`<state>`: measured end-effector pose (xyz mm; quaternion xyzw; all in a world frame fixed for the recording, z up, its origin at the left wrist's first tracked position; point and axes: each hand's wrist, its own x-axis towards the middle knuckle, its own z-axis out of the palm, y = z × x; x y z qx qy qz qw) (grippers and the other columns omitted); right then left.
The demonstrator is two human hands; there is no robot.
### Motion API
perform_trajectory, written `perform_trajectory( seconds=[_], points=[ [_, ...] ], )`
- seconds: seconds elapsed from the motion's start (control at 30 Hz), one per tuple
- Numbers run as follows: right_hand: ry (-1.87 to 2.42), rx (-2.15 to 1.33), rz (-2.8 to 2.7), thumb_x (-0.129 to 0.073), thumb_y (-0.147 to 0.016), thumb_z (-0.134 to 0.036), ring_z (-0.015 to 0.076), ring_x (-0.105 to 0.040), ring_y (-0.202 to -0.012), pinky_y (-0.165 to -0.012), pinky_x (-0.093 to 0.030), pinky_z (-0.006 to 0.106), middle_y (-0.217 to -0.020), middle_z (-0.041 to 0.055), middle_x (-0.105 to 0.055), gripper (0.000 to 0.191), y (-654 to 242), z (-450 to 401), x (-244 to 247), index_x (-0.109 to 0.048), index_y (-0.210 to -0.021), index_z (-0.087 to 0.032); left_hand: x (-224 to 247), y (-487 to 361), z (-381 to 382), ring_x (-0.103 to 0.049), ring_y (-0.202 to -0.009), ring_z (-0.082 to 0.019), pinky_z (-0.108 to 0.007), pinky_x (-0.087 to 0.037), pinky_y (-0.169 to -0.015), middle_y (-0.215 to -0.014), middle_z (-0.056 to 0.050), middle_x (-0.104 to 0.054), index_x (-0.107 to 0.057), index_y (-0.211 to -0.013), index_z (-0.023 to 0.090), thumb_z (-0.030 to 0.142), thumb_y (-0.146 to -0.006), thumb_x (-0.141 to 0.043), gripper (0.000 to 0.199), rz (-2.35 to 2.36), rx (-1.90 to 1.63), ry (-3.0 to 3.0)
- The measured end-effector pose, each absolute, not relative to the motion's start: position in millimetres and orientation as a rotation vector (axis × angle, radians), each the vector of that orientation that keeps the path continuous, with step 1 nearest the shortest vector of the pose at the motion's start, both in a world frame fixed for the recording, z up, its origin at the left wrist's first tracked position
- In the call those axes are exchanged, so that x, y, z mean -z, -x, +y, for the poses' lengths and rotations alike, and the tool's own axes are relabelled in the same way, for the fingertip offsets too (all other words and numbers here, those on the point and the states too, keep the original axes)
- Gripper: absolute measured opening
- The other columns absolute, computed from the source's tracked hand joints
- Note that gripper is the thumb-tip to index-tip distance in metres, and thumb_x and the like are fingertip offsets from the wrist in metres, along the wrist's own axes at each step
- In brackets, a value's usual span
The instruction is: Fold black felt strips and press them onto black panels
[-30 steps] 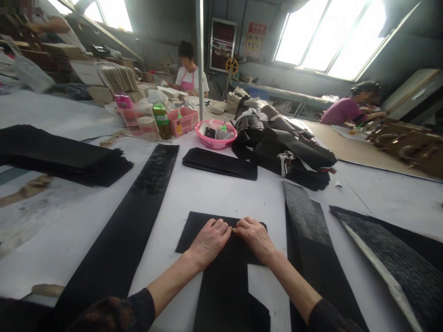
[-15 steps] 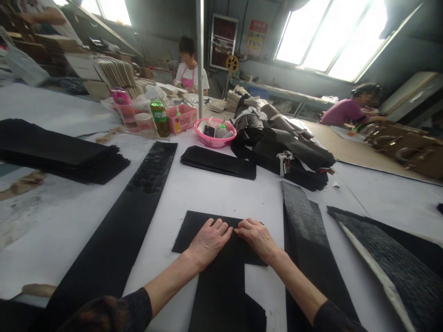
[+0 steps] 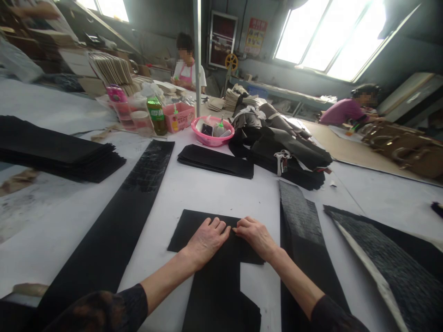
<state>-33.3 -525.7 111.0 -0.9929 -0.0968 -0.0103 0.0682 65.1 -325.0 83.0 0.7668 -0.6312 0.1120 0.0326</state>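
Note:
A long black strip of sheet material (image 3: 215,290) runs away from me up the white table, its far end lying over a black rectangular piece (image 3: 180,233) set crosswise. At that far end my left hand (image 3: 206,240) is closed, fingers curled and pressed on the strip's edge. My right hand (image 3: 256,236) grips the same edge from the other side, thumb and fingertips together. The two thumbs are almost touching. What lies beneath the fingertips is hidden. Another black piece with a slanted corner (image 3: 250,311) shows beside the strip's near part.
Left lies a long black strip with a shiny end (image 3: 114,230); right, strips with dull coated ends (image 3: 301,216). Beyond are a black stack (image 3: 214,161), a pink basin (image 3: 212,139), a green bottle (image 3: 156,115) and heaped dark material (image 3: 284,147). Co-workers sit farther back.
The view has shifted slightly, so the table's things appear a little farther left. Both hands keep their place and grip on the strip's edge.

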Motion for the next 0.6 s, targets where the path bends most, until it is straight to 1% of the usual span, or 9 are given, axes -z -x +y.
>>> perform_trajectory(
  seconds=[0.27,0.43,0.5,0.6],
  points=[
    [2.988,0.079,-0.273,-0.059,-0.094,-0.024,0.0160,-0.058,-0.090,-0.075,-0.050,0.026,-0.100,0.0001,-0.065,0.011,42.4,-534.7,-108.6,-0.069,-0.098,-0.027,-84.1,-65.2,-326.7,-0.054,-0.102,-0.030,-0.042,-0.047,-0.081,-0.111,-0.011,-0.058,-0.051,-0.132,0.014,0.008,-0.092,-0.054,0.041,-1.944,-0.328,-2.379],
    [2.992,0.123,-0.234,-0.058,-0.095,-0.024,0.0169,-0.059,-0.095,-0.081,-0.051,0.029,-0.104,0.0014,-0.064,0.017,47.6,-536.7,-102.4,-0.070,-0.105,-0.030,-83.4,-65.0,-327.0,-0.055,-0.100,-0.030,-0.042,-0.047,-0.079,-0.110,-0.011,-0.058,-0.052,-0.131,0.014,0.007,-0.091,-0.054,0.040,-1.926,-0.332,-2.378],
    [2.975,0.118,-0.198,-0.060,-0.094,-0.023,0.0170,-0.060,-0.097,-0.082,-0.052,0.029,-0.105,0.0009,-0.065,0.016,49.7,-538.8,-103.3,-0.071,-0.104,-0.031,-82.8,-65.3,-326.7,-0.055,-0.099,-0.029,-0.041,-0.048,-0.078,-0.109,-0.011,-0.058,-0.052,-0.130,0.014,0.007,-0.091,-0.055,0.040,-1.914,-0.337,-2.368],
    [2.960,0.113,-0.109,-0.065,-0.090,-0.025,0.0178,-0.062,-0.093,-0.077,-0.054,0.029,-0.101,0.0011,-0.067,0.008,52.2,-540.7,-109.2,-0.073,-0.092,-0.027,-82.1,-65.8,-326.0,-0.055,-0.097,-0.029,-0.041,-0.048,-0.076,-0.107,-0.011,-0.058,-0.053,-0.130,0.015,0.008,-0.090,-0.057,0.041,-1.894,-0.349,-2.356]
  ],
)
